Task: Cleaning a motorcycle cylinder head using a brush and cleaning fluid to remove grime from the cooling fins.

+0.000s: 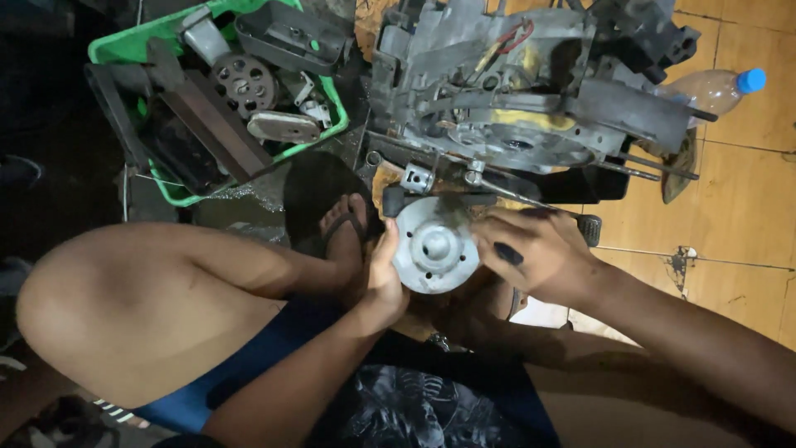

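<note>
A round grey metal disc with a raised hub and several holes is held upright in front of me. My left hand grips its left rim. On the disc's right side, my right hand has its fingers curled over the rim and is smeared with dark grease. Just beyond the disc lies a large grey engine block with red wires and a yellowish part, resting on the tiled floor. My bare knee fills the lower left, and my foot in a sandal sits left of the disc.
A green plastic crate at top left holds several dark metal parts and a perforated round piece. A clear plastic bottle with a blue cap lies at top right on the orange tiled floor. A dark pedal-like part sits right of my hand.
</note>
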